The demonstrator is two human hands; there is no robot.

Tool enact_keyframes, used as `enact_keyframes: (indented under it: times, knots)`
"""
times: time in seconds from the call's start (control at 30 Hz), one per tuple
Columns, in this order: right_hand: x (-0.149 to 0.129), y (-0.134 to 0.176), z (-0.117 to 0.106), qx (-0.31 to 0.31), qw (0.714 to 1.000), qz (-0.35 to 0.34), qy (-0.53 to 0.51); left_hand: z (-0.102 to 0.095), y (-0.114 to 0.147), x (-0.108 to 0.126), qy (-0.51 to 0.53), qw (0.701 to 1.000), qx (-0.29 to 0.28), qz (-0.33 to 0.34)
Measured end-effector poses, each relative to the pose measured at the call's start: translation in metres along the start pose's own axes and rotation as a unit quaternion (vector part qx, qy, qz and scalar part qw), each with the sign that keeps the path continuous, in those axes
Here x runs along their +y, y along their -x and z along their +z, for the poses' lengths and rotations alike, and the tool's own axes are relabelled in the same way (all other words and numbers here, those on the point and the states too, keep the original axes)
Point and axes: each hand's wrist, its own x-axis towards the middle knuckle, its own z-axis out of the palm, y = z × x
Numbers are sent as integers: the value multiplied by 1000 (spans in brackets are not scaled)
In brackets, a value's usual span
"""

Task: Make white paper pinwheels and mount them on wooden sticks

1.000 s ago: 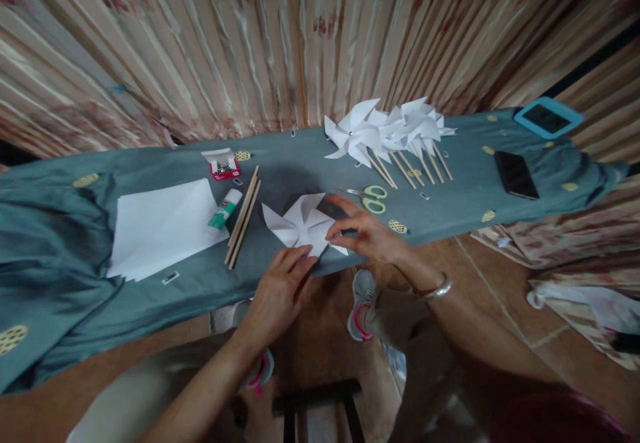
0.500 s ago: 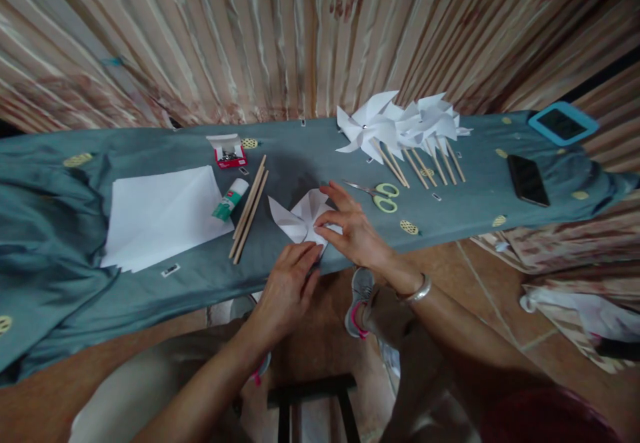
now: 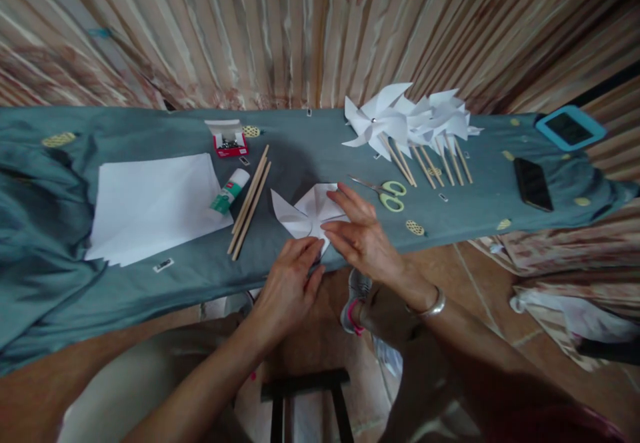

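Note:
A white paper pinwheel without a stick lies near the front edge of the cloth-covered table, its blades folded in toward the centre. My left hand grips its near blade between fingers and thumb. On the right side, my right hand holds the pinwheel too, thumb near the centre and fingertips along the right blade. Just left of it lie a few wooden sticks. A pair of scissors with green handles rests to the right of my right hand.
A stack of white paper lies at left, with a glue stick on its corner. Behind is an open red box of small metal pins. Finished pinwheels on sticks lie back right, a phone and blue-framed device farther right.
My right thumb and fingers have shifted from the pinwheel's centre a little outward to the right. My left hand stays at the near blade. The whole view has shifted slightly.

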Motion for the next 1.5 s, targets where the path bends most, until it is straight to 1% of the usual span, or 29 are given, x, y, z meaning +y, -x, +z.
enact_keyframes:
  times: [0.17, 0.33, 0.47, 0.67, 0.8, 1.2, 1.33, 1.5]
  knots:
    - [2, 5, 3, -8, 1000, -17, 23, 1, 0, 1, -13, 1000, 1, 4]
    - [2, 6, 2, -16, 999, -26, 32, 1, -1, 2, -30, 1000, -4, -3]
    - [2, 6, 2, -24, 997, -35, 57, 1, -2, 3, -33, 999, 0, 4]
    - [1, 5, 2, -49, 997, -30, 60, 1, -2, 4, -32, 999, 1, 1]
    - [0, 4, 2, -51, 997, -20, 48, 1, -2, 3, -26, 1000, 3, -6]
    - [-6, 2, 2, -57, 995, -37, 79, -2, -6, 5, -29, 1000, -6, -8]
    - [-7, 1, 2, -64, 995, -33, 76, -3, -6, 5, -31, 999, -11, -8]
    - [-8, 1, 4, -58, 993, -41, 91, -3, -7, 4, -35, 999, -7, -1]
